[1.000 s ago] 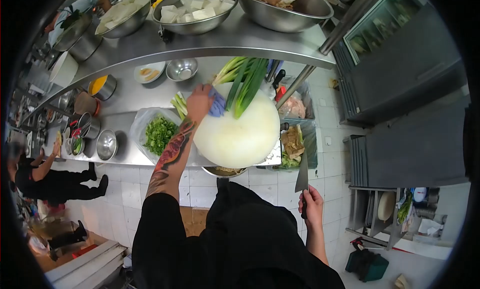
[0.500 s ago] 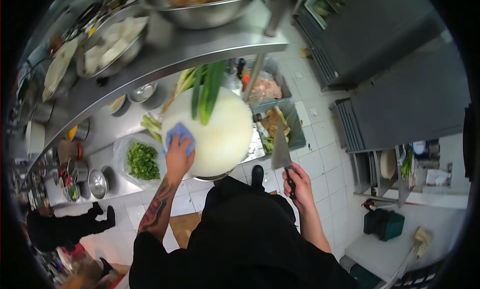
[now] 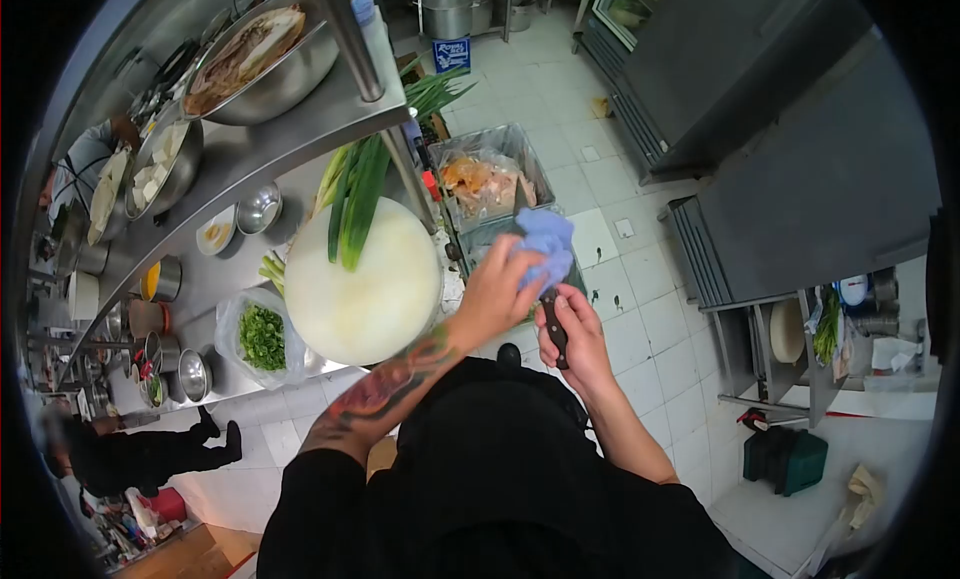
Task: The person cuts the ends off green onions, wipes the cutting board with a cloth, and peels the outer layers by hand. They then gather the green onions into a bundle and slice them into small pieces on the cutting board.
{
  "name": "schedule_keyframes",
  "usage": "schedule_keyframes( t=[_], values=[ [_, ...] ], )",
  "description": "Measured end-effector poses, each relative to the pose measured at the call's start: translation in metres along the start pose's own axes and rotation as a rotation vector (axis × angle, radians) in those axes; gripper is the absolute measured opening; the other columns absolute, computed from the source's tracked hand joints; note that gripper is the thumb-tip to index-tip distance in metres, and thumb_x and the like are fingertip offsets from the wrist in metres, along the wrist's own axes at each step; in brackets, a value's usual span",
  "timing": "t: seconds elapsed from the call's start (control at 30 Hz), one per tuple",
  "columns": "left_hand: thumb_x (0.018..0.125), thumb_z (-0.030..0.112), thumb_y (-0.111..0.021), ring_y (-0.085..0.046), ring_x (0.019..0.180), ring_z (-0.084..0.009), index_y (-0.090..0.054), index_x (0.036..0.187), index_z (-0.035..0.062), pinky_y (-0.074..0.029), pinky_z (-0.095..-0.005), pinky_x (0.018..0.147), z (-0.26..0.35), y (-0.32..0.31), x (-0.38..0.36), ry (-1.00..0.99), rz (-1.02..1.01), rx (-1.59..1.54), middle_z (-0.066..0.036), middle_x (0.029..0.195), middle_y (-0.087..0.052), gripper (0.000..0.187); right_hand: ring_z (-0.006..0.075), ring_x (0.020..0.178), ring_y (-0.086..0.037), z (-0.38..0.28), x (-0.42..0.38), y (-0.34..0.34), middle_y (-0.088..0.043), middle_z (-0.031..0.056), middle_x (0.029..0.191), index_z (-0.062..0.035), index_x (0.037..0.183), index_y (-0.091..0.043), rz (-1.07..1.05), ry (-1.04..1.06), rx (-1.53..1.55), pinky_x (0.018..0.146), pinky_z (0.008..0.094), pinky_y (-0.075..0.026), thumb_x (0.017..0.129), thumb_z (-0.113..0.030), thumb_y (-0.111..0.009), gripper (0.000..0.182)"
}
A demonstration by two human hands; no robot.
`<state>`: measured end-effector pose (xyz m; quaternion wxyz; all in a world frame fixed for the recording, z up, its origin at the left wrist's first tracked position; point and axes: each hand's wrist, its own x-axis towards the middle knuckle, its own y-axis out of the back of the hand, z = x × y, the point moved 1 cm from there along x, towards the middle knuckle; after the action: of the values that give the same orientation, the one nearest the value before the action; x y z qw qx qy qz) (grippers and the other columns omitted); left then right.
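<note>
Knife [image 3: 553,319] R hand [image 3: 584,341], cloth [image 3: 546,241] L hand [image 3: 492,291]

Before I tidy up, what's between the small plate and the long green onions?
A small metal bowl sits between the plate and the onions, as the head view shows.

Lg round steel bowl [image 3: 290,84] w/ meat [image 3: 245,59] nr sm. steel bowl [image 3: 180,186] w/ white cubes [image 3: 155,171], both on grey metal shelf [image 3: 350,111]; dk-green plastic box [image 3: 785,461] lower R.
</note>
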<state>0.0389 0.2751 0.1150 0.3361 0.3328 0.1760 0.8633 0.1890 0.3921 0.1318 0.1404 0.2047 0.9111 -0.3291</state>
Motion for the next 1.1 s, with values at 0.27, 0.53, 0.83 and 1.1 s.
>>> schedule_keyframes(
  t=[0.27, 0.53, 0.83, 1.1],
  values=[
    [0.1, 0.02, -0.072, -0.068, 0.102, -0.0297, -0.061, 0.122, 0.0033, -0.055, -0.0415, 0.09, -0.037, 0.005, 0.071, 0.231, 0.311, -0.002, -0.017, 0.114, -0.069, 0.03, 0.026, 0.066, -0.071, -0.03, -0.045, 0.122, -0.072, 0.0134, 0.088, -0.0058, 0.116, -0.057, 0.234, 0.447, -1.121, 0.058, 0.0385, -0.053, 0.096, -0.017, -0.076, 0.03],
    [0.09, 0.018, -0.078, -0.069, 0.097, -0.0396, -0.067, 0.109, 0.0102, -0.058, -0.0447, 0.082, 0.038, -0.085, 0.032, -0.26, -0.331, 0.009, -0.015, 0.109, -0.065, 0.023, 0.0327, 0.066, -0.067, -0.057, -0.04, 0.115, -0.063, 0.0088, 0.082, -0.0092, 0.088, -0.062, -0.062, 0.716, -1.727, 0.057, 0.0457, -0.052, 0.087, -0.018, -0.078, 0.018],
    [0.103, 0.022, -0.069, -0.069, 0.101, -0.0282, -0.066, 0.117, 0.0048, -0.054, -0.0408, 0.09, -0.065, -0.035, -0.027, 0.398, 0.084, -0.13, -0.014, 0.111, -0.068, 0.023, 0.042, 0.08, -0.066, -0.093, -0.048, 0.175, -0.065, 0.015, 0.079, -0.0073, 0.08, -0.059, 0.174, 0.091, -1.811, 0.07, 0.0539, -0.051, 0.079, -0.014, -0.081, 0.023],
    [0.102, 0.013, -0.07, -0.066, 0.101, -0.0127, -0.072, 0.118, 0.0048, -0.055, -0.0305, 0.092, -0.083, 0.187, -0.24, 0.782, 0.511, -0.437, -0.002, 0.109, -0.073, 0.018, 0.0132, 0.068, -0.057, -0.012, -0.038, 0.169, -0.064, 0.0024, 0.076, -0.0086, 0.108, -0.056, 0.278, 0.226, -1.25, 0.062, 0.0319, -0.044, 0.089, -0.002, -0.078, 0.029]
  ],
)
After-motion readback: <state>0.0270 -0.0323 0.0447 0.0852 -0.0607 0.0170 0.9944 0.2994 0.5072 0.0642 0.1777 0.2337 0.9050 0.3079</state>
